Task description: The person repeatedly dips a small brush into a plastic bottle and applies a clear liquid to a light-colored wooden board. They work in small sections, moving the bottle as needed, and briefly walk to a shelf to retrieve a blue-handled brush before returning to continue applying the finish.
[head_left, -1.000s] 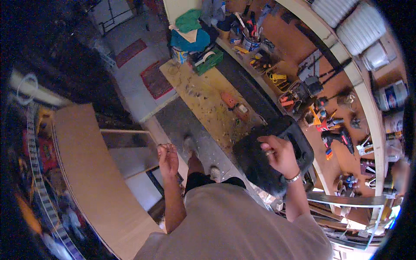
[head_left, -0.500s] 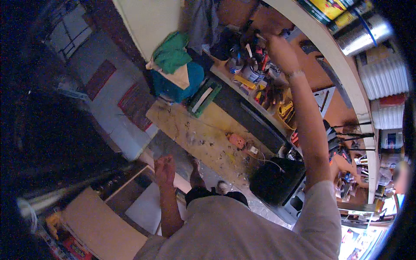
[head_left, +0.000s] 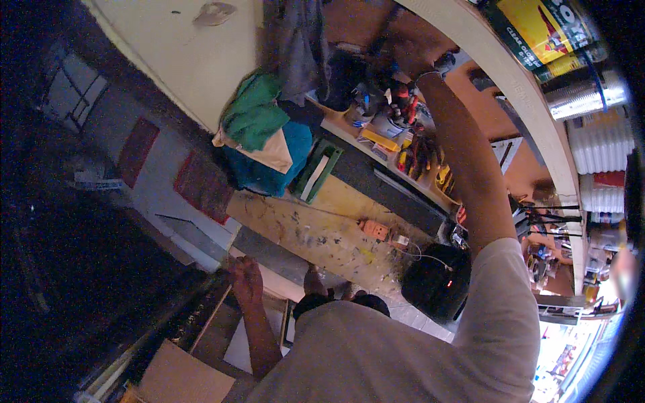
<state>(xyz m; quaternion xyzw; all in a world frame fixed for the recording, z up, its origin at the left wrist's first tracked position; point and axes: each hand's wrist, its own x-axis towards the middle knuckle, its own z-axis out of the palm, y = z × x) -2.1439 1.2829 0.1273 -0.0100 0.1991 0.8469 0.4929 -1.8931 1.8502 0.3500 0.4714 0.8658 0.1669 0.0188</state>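
My right hand [head_left: 413, 59] is raised to the back of the workbench, above the cups of tools. It lies in shadow and is blurred, so its fingers cannot be made out. Below it stand a tool cup [head_left: 388, 125], a yellow-topped box [head_left: 379, 140] and several hand tools [head_left: 422, 149] with red and yellow handles. My left hand [head_left: 246, 281] is low on the left, beside an open drawer or box [head_left: 209, 319]. Its fingers are curled; whatever they hold, if anything, is hidden.
A green cloth [head_left: 252, 111] lies on a teal bin [head_left: 269, 168]. An orange power strip [head_left: 373, 230] with a white cable sits on the stained board [head_left: 322, 225], near a black case [head_left: 435, 282]. Cans [head_left: 541, 33] line the upper right shelf [head_left: 517, 94].
My right hand has moved slightly farther up and left, into shadow over the tools. My left hand has dropped a little to the left. The whole view has shifted somewhat.
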